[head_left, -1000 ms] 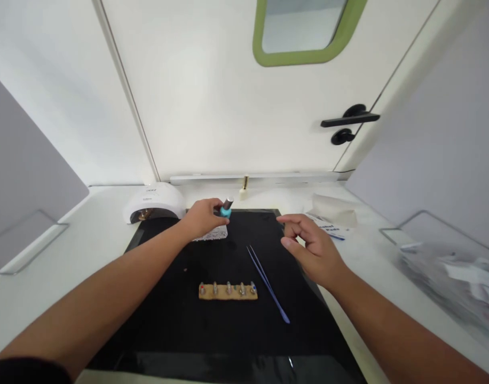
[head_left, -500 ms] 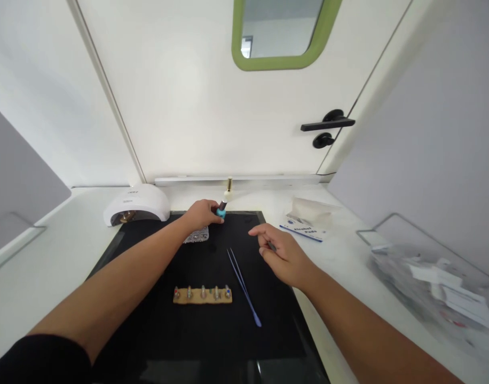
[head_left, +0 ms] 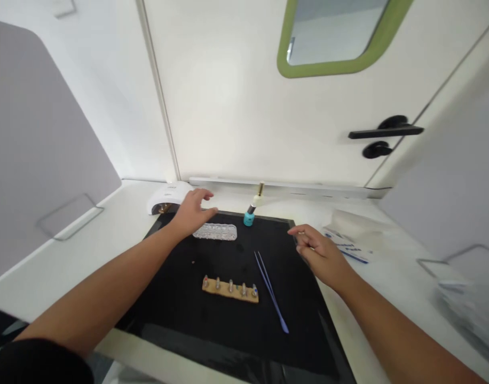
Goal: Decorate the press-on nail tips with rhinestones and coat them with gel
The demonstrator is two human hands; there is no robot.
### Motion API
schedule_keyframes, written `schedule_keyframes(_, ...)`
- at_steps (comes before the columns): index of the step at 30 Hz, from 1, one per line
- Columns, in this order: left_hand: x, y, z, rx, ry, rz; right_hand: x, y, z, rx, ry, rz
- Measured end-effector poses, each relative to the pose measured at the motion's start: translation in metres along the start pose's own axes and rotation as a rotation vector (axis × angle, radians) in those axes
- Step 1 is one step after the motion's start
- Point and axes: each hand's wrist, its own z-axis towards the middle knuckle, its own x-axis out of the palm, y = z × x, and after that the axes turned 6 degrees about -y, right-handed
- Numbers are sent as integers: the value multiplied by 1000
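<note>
My left hand (head_left: pixel 193 214) is open, with thumb and fingers apart. It hovers over the back left of the black mat (head_left: pixel 180 312), between the white nail lamp (head_left: pixel 171 192) and a clear compartment case (head_left: pixel 215 231). Right of it, a turquoise nail polish bottle (head_left: pixel 249 218) with a dark cap stands on the mat's back edge. My right hand (head_left: pixel 318 250) is above the mat's right edge, index finger stretched out, other fingers loosely bent; I see nothing held. Blue tweezers (head_left: pixel 271 293) lie nearest it. A tan strip (head_left: pixel 230 290) bearing several nail tips lies in front.
A pale bottle with a gold cap (head_left: pixel 259 193) stands behind the turquoise one. An alcohol pads box (head_left: pixel 351 249) and a beige packet (head_left: pixel 359 226) lie to the right. A blurred plastic bag (head_left: pixel 468 314) sits at the far right. Behind the table is a door with a black handle (head_left: pixel 384 130).
My left hand has let go of the turquoise bottle and moved left, uncovering the clear case. The view has swung left, so things appear farther right. My right hand keeps nearly the same pose.
</note>
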Motion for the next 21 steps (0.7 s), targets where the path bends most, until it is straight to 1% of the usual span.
schedule_keyframes(2,-27,24,-22,-87,-84,54,4,1,0,12,38,-7)
schedule_keyframes(3,-40,34,-33,-145,-100,87,6,2,0,17,56,-10)
schedule_keyframes(5,-62,51,-54,-261,-81,150,9,3,0,22,81,-16)
schedule_keyframes(6,-71,57,-63,-317,-59,182,9,3,0,23,88,-20)
schedule_keyframes(8,-81,64,-75,-420,-17,246,9,4,1,22,90,-31)
schedule_keyframes(11,-83,65,-76,-537,35,319,8,4,3,15,88,-52)
schedule_keyframes(14,-75,68,-65,-604,77,363,8,2,1,4,87,-63)
schedule_keyframes(17,-66,76,-53,-636,108,409,9,-1,-2,-2,82,-62)
schedule_keyframes(21,-59,84,-41,-635,138,467,13,-8,-1,2,109,-56)
